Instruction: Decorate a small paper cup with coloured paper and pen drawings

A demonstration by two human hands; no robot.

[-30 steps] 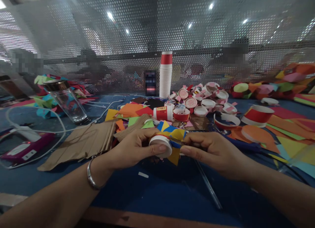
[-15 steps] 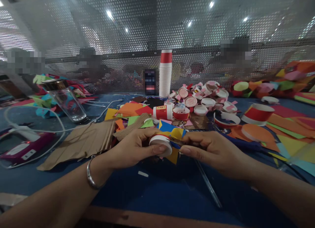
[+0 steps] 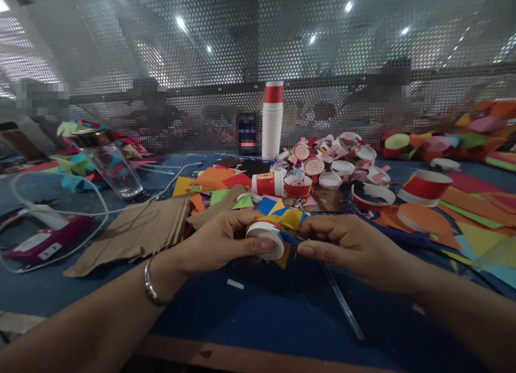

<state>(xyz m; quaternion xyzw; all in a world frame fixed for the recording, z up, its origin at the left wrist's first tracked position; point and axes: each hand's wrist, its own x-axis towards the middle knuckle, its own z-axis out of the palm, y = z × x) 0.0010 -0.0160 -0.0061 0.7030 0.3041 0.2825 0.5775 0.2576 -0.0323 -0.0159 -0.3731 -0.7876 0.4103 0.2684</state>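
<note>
Here, the left hand (image 3: 217, 244) and the right hand (image 3: 346, 244) meet just above the dark blue surface (image 3: 262, 314), near its front edge. Between them is a small white round paper cup (image 3: 266, 238) with blue and yellow paper bits (image 3: 282, 216) stuck on it. The left fingers are wrapped tight around the cup, thumb on its smooth white rim. The right fingers are pinched together on its other side. Just behind lie crinkly folded brown paper (image 3: 137, 233), bright flat paper scraps (image 3: 213, 182) and a red cup on its side (image 3: 268, 184). Farther back are a heap of cut round cup bottoms (image 3: 334, 163), a tall stack of white paper cups (image 3: 272, 120) and a clear drinking glass (image 3: 115, 171). A shiny metal wall full of little holes (image 3: 242, 66) closes off the back.
</note>
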